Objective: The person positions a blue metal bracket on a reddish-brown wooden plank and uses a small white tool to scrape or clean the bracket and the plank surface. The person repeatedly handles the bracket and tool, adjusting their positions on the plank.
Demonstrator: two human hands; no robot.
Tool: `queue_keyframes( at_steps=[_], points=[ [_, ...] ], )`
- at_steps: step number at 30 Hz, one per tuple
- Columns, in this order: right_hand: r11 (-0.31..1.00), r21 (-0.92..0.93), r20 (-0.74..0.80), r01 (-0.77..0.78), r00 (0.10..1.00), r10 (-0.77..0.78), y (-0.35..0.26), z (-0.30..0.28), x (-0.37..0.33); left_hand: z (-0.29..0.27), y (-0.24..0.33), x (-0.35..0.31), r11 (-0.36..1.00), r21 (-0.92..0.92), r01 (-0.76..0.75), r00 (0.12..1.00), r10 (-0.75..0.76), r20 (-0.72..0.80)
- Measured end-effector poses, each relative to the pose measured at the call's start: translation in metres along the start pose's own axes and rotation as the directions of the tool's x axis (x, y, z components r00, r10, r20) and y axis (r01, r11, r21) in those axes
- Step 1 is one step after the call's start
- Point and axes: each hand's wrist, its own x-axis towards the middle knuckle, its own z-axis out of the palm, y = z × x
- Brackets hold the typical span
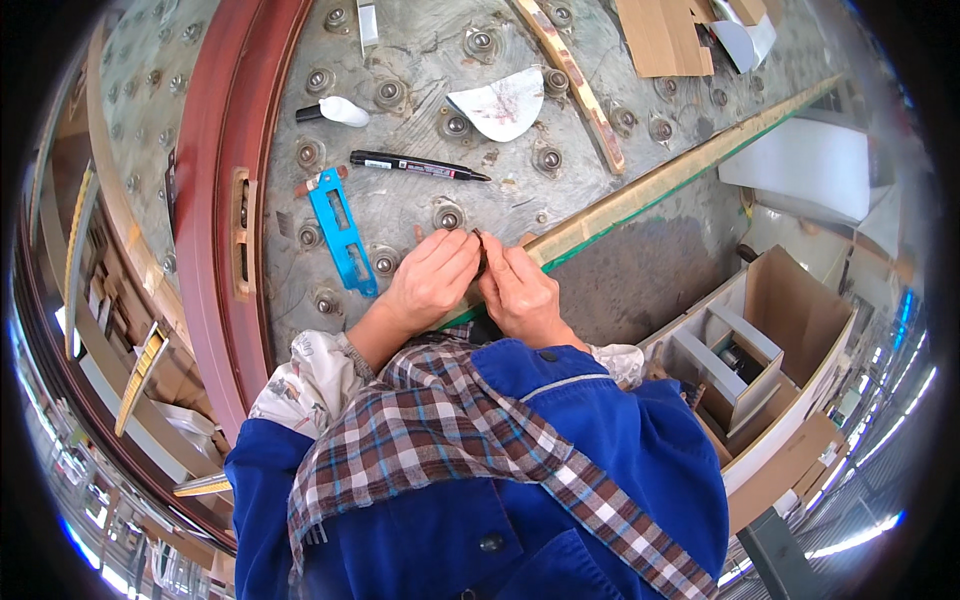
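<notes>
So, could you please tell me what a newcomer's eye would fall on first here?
Probably the bright blue slotted plate, lying on the grey worktop to the left of the hands. Next might come the long red-brown beam on the left side of the picture, then the left hand and right hand, close together near the middle, pinching a small dark piece.
</notes>
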Motion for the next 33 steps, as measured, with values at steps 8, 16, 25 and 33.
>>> queue_keyframes(
  at_steps=[8, 16, 25, 33],
  points=[
    [0.999, -0.026, 0.075, -0.045, 0.996, 0.047, -0.0017, -0.0030, -0.0029, 0.0005, 0.0016, 0.0014, 1.000, -0.011, 0.020, 1.000, -0.020, 0.019],
    [0.997, -0.049, 0.077, -0.055, 0.995, 0.059, -0.0033, -0.0030, -0.0030, 0.0002, 0.0034, 0.0020, 0.999, -0.006, 0.045, 0.999, -0.045, 0.023],
    [0.997, -0.045, 0.091, -0.065, 0.994, 0.069, -0.0032, -0.0023, -0.0066, -0.0011, 0.0058, 0.0033, 0.998, 0.015, 0.053, 0.998, -0.054, 0.027],
    [0.993, -0.009, 0.105, -0.114, 0.988, 0.115, -0.0054, -0.0060, -0.0097, 0.0017, 0.0061, 0.0016, 0.998, 0.025, 0.055, 0.998, -0.056, 0.038]
  ],
)
